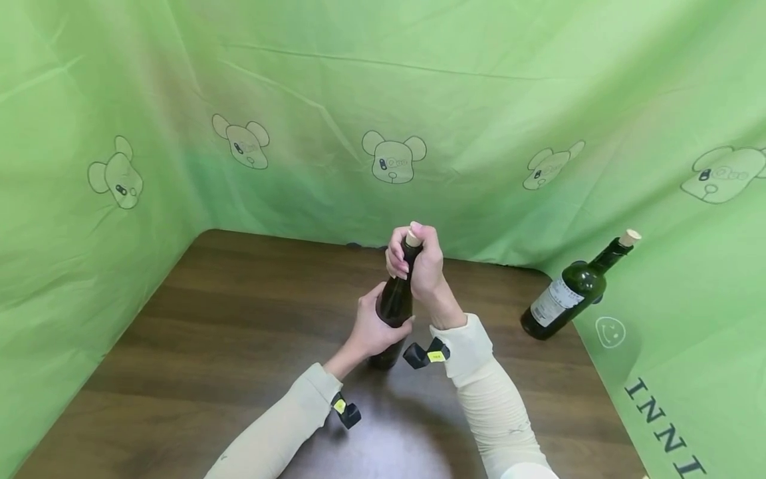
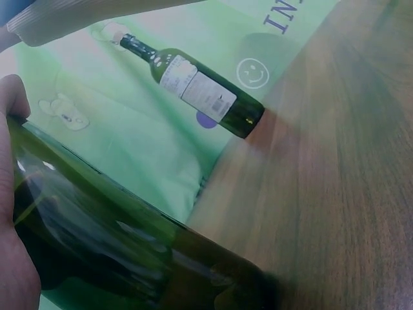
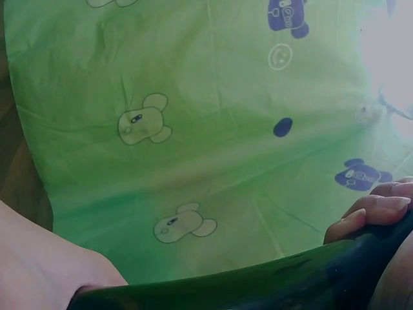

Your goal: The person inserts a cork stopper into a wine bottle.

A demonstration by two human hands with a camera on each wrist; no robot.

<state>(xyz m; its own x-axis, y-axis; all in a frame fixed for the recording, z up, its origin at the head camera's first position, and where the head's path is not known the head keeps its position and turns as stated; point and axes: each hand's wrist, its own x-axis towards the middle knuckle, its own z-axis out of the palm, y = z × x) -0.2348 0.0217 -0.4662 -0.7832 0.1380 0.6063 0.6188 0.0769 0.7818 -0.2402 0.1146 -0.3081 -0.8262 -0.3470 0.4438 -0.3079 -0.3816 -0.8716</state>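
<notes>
A dark green wine bottle point(image 1: 395, 303) stands slightly tilted near the middle of the wooden table. My left hand point(image 1: 372, 327) grips its body, thumb and fingers on either side. Around the neck curl the fingers of my right hand point(image 1: 426, 265), with the thumb beside the top of a pale cork point(image 1: 412, 239) in the bottle's mouth. Green glass of this bottle fills the lower left of the left wrist view. Along the bottom of the right wrist view, the right fingers point(image 3: 374, 208) wrap the bottle.
A second corked wine bottle point(image 1: 562, 299) with a white label stands at the table's right edge. Green printed cloth point(image 1: 323, 100) hangs behind and at both sides of the brown table point(image 1: 239, 299). Each wrist carries a small black camera point(image 1: 347, 411).
</notes>
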